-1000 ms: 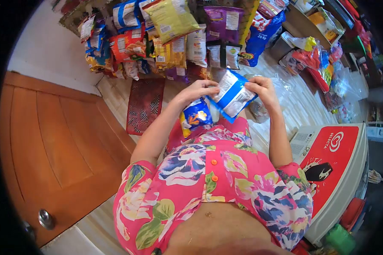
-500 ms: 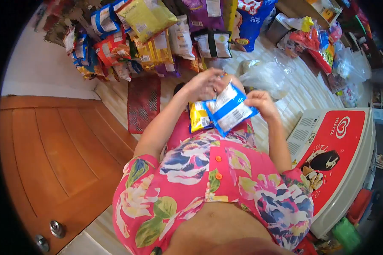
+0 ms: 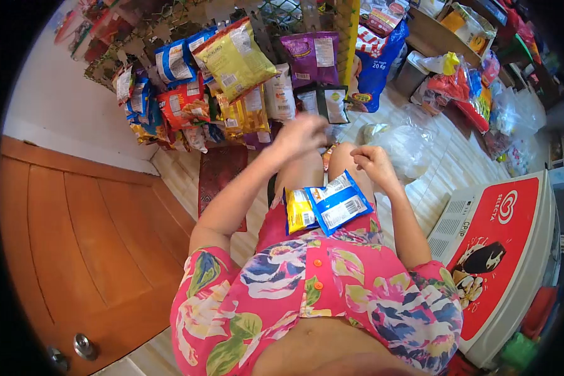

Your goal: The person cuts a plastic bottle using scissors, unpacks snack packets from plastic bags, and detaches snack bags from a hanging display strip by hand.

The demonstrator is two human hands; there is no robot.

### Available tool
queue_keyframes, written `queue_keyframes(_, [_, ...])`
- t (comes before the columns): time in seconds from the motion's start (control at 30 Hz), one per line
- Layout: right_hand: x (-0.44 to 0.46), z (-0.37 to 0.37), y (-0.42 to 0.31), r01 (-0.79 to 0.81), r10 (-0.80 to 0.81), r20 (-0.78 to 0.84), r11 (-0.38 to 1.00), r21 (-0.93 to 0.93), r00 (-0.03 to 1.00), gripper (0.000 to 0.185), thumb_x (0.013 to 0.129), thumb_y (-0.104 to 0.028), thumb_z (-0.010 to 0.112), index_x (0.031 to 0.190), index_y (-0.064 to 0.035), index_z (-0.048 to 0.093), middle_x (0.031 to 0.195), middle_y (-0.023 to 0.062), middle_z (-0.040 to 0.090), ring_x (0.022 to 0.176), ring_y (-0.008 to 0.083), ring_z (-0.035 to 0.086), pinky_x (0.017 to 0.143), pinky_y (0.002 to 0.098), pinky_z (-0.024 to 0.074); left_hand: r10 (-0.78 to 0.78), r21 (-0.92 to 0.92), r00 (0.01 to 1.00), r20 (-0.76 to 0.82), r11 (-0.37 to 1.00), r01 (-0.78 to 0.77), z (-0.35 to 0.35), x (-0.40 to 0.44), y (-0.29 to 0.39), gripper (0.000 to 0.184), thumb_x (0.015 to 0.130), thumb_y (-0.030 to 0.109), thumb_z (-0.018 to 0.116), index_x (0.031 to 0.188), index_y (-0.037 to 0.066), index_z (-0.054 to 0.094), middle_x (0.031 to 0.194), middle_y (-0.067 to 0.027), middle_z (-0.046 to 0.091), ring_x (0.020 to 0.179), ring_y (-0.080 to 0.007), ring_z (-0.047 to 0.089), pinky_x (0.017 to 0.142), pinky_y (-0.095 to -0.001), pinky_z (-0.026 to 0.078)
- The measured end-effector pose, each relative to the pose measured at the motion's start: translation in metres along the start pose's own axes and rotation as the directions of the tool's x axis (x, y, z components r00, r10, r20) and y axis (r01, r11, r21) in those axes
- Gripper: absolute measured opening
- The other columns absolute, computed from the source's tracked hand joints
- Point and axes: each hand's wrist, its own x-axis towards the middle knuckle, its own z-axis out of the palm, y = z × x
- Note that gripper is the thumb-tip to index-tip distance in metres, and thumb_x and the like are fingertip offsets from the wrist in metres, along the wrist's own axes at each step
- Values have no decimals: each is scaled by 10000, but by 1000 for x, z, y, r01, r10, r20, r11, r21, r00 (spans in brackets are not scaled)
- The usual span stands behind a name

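A blue-and-white snack pack [image 3: 339,203] lies on my lap, its printed back and barcode facing up. It overlaps a yellow-and-blue snack pack [image 3: 300,210] on its left. My left hand [image 3: 302,135] is raised over my knees, in front of the hanging snacks, its fingers smeared by motion. Above my other knee is my right hand [image 3: 377,166], its fingers bent and pinched together; anything between them is too small to make out. Neither hand touches the packs on my lap.
Ahead hang several snack bags, including a yellow-green bag [image 3: 235,59] and a purple bag [image 3: 310,57]. A wooden door [image 3: 100,238] stands left, a red-fronted freezer [image 3: 498,250] right. A clear plastic bag [image 3: 401,150] lies on the tiled floor beyond my right hand.
My right hand has let go of the blue-and-white pack, which now rests on my lap. Both hands are farther from the packs. The view has tilted up, showing more of the hanging bags.
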Motion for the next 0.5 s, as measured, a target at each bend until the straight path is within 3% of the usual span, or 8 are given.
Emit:
queue_keyframes(0.03, [6, 2, 1, -3, 1, 29, 998, 70, 1000, 176, 775, -40, 570, 919, 36, 636, 735, 110, 651, 618, 161, 617, 574, 275, 478, -6, 58, 969, -245, 998, 21, -13, 10, 2, 277, 711, 95, 603, 973, 3, 604, 923, -190, 597, 875, -347, 566, 799, -399, 454])
queue_keyframes(0.07, [11, 4, 0, -10, 1, 59, 990, 141, 998, 191, 783, -24, 563, 953, 33, 627, 747, 94, 650, 615, 149, 610, 571, 265, 478, 120, 155, 900, -419, 986, -59, -29, 28, -4, 283, 693, 65, 625, 965, -9, 597, 952, -179, 590, 914, -353, 548, 832, -400, 438])
queue_keyframes(0.13, [15, 6, -12, -53, 27, 76, 928, 369, 997, 238, 797, -12, 559, 1031, 17, 587, 766, 75, 639, 606, 133, 597, 565, 250, 475, 245, 328, 756, -607, 944, -44, -62, 58, -3, 366, 689, -1, 615, 1051, 0, 556, 1070, -181, 548, 1013, -359, 493, 899, -408, 403])
queue_keyframes(0.2, [15, 3, -17, -105, 61, 100, 844, 527, 993, 281, 807, -9, 563, 1088, 5, 549, 781, 70, 634, 610, 125, 596, 566, 241, 480, 254, 456, 726, -639, 885, 93, -83, 89, -12, 399, 703, 15, 609, 1088, -36, 516, 1112, -191, 521, 1022, -377, 484, 892, -422, 409])
queue_keyframes(0.3, [11, -6, -12, -185, 131, 130, 731, 657, 983, 301, 813, -15, 581, 1108, -8, 519, 792, 83, 638, 638, 134, 615, 578, 244, 496, 141, 590, 803, -579, 753, 292, -93, 115, -18, 303, 691, 149, 670, 929, -7, 567, 967, -149, 573, 914, -337, 540, 714, -432, 465])
queue_keyframes(0.4, [5, -9, 18, -244, 193, 156, 631, 737, 969, 259, 812, -16, 594, 1063, -18, 532, 798, 92, 641, 666, 156, 633, 589, 259, 512, 285, 680, 772, -568, 690, 246, -100, 114, -14, 249, 681, 222, 691, 802, 32, 586, 855, -121, 601, 840, -319, 563, 665, -432, 462])
queue_keyframes(0.5, [1, -11, 36, -273, 220, 176, 575, 771, 959, 223, 811, -18, 602, 1024, -36, 538, 795, 90, 638, 679, 173, 639, 590, 269, 517, 276, 644, 766, -580, 732, 224, -96, 114, -22, 245, 672, 255, 704, 742, 45, 598, 792, -118, 605, 802, -317, 573, 668, -433, 462])
